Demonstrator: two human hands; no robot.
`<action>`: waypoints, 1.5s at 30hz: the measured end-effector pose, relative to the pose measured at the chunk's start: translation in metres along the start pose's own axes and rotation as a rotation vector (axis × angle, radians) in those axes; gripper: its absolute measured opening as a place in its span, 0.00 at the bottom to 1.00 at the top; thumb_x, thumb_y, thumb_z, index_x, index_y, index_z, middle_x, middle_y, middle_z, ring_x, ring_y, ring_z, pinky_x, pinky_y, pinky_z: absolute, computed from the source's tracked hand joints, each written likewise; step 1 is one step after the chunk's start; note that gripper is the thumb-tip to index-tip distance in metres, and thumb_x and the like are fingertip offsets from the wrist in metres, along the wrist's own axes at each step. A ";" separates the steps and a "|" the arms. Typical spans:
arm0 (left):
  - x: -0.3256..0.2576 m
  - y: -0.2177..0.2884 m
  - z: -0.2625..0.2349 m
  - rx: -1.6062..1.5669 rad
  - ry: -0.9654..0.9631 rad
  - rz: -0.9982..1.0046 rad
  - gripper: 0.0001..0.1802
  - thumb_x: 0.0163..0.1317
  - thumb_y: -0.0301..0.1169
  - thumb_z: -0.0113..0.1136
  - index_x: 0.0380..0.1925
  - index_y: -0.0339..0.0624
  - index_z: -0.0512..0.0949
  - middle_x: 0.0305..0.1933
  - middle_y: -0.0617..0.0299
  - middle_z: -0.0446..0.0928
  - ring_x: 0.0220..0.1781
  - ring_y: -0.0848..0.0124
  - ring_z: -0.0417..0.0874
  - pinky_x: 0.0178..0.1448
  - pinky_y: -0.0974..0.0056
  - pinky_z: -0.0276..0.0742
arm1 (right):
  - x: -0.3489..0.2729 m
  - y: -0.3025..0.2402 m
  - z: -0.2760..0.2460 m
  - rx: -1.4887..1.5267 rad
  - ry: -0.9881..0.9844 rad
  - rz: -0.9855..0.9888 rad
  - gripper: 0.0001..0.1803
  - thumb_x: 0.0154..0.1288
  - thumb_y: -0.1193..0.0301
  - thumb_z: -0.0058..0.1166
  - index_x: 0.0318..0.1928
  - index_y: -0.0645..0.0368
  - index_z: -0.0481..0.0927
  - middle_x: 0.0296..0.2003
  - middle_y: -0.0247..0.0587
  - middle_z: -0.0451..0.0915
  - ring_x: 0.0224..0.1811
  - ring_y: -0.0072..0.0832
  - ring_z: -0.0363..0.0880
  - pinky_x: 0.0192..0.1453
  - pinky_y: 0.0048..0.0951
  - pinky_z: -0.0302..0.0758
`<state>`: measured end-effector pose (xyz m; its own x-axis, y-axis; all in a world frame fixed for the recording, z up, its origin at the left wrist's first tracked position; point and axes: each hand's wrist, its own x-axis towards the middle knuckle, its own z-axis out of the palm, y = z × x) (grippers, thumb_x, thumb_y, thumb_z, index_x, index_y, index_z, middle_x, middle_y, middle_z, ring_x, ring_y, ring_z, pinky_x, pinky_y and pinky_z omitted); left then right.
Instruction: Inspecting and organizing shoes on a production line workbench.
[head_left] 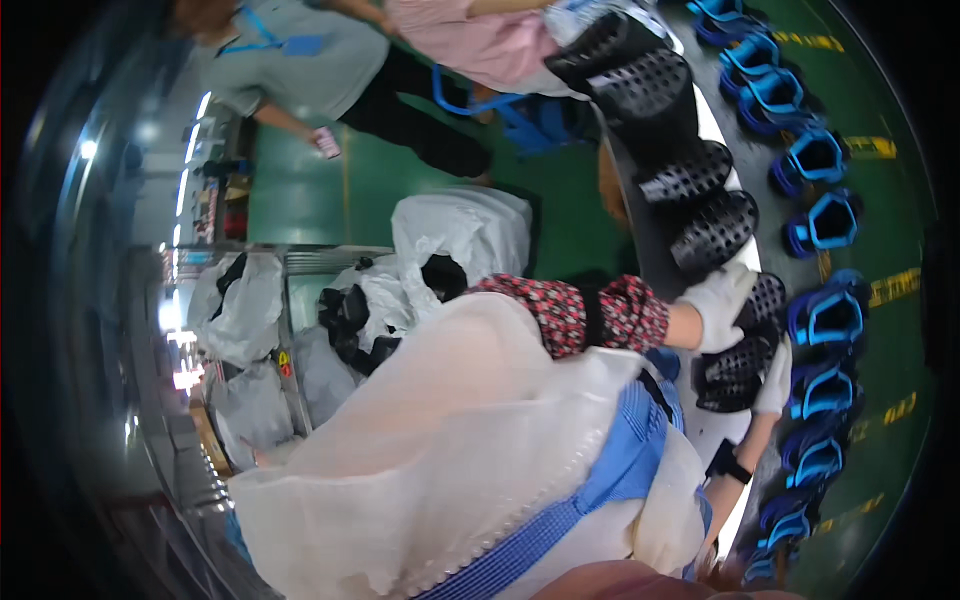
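Note:
My left hand (718, 308), in a white glove below a red floral sleeve, is at the near end of a black perforated clog-like shoe (766, 298), its fingers closed about that end. My right hand (775, 378), also white-gloved and with a black band at the wrist, presses along the side of another black perforated shoe (733, 375). Its fingertips are partly hidden behind the shoe. The two shoes lie close together on the white and grey bench (707, 432). More black perforated shoes (715, 228) lie farther up the bench, beyond my left hand.
A row of blue, open-topped shoe-shaped pieces (830, 232) runs along the bench's far side. White plastic bags (465, 235) with black items stand at the left. A person in grey (300, 75) holds a phone; another in pink (480, 45) is beside a blue chair (540, 125).

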<state>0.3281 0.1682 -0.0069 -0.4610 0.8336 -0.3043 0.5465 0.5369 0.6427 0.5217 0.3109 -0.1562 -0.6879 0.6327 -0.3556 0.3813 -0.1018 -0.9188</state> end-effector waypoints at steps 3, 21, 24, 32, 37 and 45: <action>-0.007 -0.007 -0.013 0.020 -0.021 -0.014 0.41 0.47 0.42 0.56 0.60 0.33 0.57 0.61 0.39 0.58 0.62 0.47 0.60 0.67 0.56 0.56 | -0.001 -0.030 0.020 -0.025 0.018 0.005 0.27 0.70 0.56 0.36 0.61 0.63 0.64 0.59 0.44 0.67 0.62 0.30 0.63 0.66 0.26 0.54; 0.028 -0.008 0.001 0.161 -0.211 0.184 0.51 0.45 0.52 0.64 0.62 0.32 0.54 0.61 0.36 0.58 0.64 0.47 0.61 0.66 0.59 0.60 | -0.084 -0.029 0.007 -0.299 0.367 0.205 0.31 0.60 0.55 0.50 0.59 0.59 0.66 0.52 0.56 0.72 0.52 0.43 0.73 0.55 0.34 0.68; 0.050 -0.005 0.006 0.122 -0.261 0.106 0.54 0.44 0.55 0.64 0.63 0.29 0.53 0.61 0.36 0.60 0.64 0.48 0.61 0.66 0.58 0.59 | -0.110 -0.021 0.015 -0.247 0.449 0.214 0.32 0.58 0.57 0.52 0.59 0.63 0.65 0.51 0.57 0.72 0.51 0.43 0.74 0.55 0.35 0.69; 0.058 -0.014 0.027 0.065 -0.356 0.155 0.53 0.46 0.54 0.64 0.63 0.31 0.53 0.57 0.38 0.67 0.61 0.55 0.68 0.63 0.62 0.63 | -0.130 -0.026 0.044 -0.093 0.517 0.316 0.39 0.53 0.60 0.57 0.61 0.67 0.60 0.52 0.60 0.70 0.55 0.46 0.70 0.59 0.35 0.66; 0.052 0.028 0.011 0.394 -0.153 0.655 0.41 0.46 0.49 0.64 0.57 0.37 0.64 0.53 0.45 0.71 0.57 0.52 0.70 0.60 0.57 0.65 | -0.134 -0.028 0.042 -0.274 0.521 0.320 0.37 0.53 0.61 0.56 0.60 0.67 0.61 0.54 0.59 0.69 0.56 0.47 0.69 0.60 0.36 0.65; 0.082 0.082 0.044 0.931 -0.895 0.683 0.47 0.34 0.53 0.67 0.56 0.39 0.67 0.56 0.51 0.70 0.57 0.57 0.72 0.61 0.59 0.67 | -0.133 -0.069 0.036 -0.412 0.421 0.069 0.32 0.50 0.60 0.58 0.54 0.64 0.69 0.51 0.54 0.72 0.53 0.47 0.70 0.59 0.38 0.64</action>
<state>0.3659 0.2865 -0.0105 0.4580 0.5691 -0.6829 0.8815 -0.3900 0.2661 0.5648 0.2061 -0.0517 -0.3810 0.8940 -0.2359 0.6824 0.0997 -0.7242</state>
